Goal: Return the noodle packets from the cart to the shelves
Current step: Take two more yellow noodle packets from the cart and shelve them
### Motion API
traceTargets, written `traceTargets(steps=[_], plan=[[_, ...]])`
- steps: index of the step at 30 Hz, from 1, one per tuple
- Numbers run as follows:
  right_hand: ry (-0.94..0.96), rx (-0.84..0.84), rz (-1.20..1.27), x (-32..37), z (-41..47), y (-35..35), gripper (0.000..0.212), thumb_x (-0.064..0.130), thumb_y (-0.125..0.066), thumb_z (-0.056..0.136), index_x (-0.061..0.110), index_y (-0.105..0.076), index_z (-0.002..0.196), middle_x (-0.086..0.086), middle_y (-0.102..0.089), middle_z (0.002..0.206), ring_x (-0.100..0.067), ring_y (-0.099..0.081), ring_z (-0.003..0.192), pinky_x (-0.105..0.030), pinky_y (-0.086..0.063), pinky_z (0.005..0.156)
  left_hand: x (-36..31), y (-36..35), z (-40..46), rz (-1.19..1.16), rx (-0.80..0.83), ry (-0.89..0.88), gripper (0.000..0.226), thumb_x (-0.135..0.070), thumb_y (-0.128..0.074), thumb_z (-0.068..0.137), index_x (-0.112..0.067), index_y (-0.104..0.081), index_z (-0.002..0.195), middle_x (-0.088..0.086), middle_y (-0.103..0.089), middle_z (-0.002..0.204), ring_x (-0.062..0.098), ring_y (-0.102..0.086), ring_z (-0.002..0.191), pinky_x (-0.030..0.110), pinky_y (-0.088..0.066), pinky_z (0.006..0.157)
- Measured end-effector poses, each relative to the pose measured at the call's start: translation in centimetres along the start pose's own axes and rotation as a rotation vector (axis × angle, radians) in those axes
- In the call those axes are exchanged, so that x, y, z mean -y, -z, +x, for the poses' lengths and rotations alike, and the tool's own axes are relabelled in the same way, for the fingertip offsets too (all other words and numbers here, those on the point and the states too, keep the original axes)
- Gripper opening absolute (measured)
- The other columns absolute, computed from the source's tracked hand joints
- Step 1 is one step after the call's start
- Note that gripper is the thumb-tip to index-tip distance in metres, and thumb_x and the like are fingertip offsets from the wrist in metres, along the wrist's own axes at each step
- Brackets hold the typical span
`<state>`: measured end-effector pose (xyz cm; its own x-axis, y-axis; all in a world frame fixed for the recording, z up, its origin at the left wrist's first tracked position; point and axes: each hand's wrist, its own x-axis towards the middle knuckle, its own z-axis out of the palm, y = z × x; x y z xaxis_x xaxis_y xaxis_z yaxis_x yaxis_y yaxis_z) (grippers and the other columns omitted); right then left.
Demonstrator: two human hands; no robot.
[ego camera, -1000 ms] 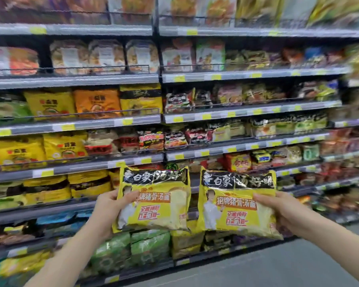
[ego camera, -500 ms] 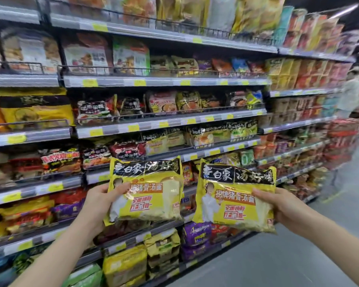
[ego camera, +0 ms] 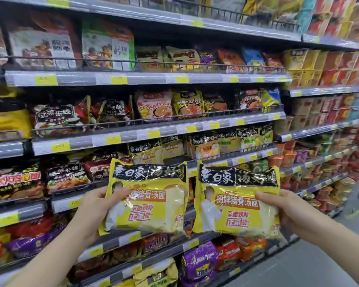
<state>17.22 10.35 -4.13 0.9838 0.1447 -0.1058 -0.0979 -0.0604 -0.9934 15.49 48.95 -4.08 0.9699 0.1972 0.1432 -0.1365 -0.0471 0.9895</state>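
I hold two yellow noodle packets with black tops in front of the shelves. My left hand point(ego camera: 97, 206) grips the left noodle packet point(ego camera: 153, 204) by its left edge. My right hand point(ego camera: 286, 208) grips the right noodle packet point(ego camera: 234, 208) by its right edge. Both packets are upright, side by side, about chest height. Just behind and above them a shelf point(ego camera: 232, 157) carries matching yellow packets with black tops point(ego camera: 203, 147). The cart is out of view.
Grey wire-fronted shelves point(ego camera: 149, 131) full of noodle bags run from left to far right. Cup noodles point(ego camera: 288, 156) and boxed goods fill the bays at right. Grey aisle floor point(ego camera: 319, 262) lies at lower right.
My view has swung right along the aisle and closer to the shelves. Both hands keep the same hold on the packets, which now sit in front of the matching yellow packets.
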Motion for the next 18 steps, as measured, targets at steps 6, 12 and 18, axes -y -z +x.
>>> traceTargets(steps=[6,12,18], plan=[[0.014,0.056,-0.033,3.0,9.9,1.0,0.075,0.047,-0.090,0.039,-0.001,-0.068,0.093,-0.018,-0.075,0.090,-0.027,-0.073,0.079,-0.044,-0.050,0.087,0.4,-1.8,8.1,-0.029,-0.002,-0.010,0.097,-0.059,-0.087,0.020,0.009,-0.066,0.085,0.028,-0.069,0.088,0.043,-0.067,0.081,0.052,-0.052,0.076],[0.016,-0.001,0.018,3.3,17.9,2.3,0.019,0.015,-0.056,0.091,-0.001,-0.059,0.081,-0.011,-0.070,0.060,-0.013,-0.062,0.040,-0.017,-0.041,0.035,1.7,-3.0,14.6,-0.086,-0.021,-0.021,0.086,-0.050,-0.090,0.029,0.012,-0.064,0.082,0.028,-0.070,0.081,0.040,-0.068,0.071,0.039,-0.056,0.061],[-0.017,0.068,-0.004,2.5,24.4,2.5,0.043,0.025,-0.066,0.073,-0.010,-0.063,0.098,-0.016,-0.075,0.079,-0.019,-0.072,0.062,-0.026,-0.053,0.057,3.5,-4.1,18.2,-0.075,-0.052,-0.019,0.037,-0.003,-0.065,0.073,-0.011,-0.058,0.037,0.003,-0.060,0.043,0.013,-0.059,0.038,0.016,-0.042,0.036]])
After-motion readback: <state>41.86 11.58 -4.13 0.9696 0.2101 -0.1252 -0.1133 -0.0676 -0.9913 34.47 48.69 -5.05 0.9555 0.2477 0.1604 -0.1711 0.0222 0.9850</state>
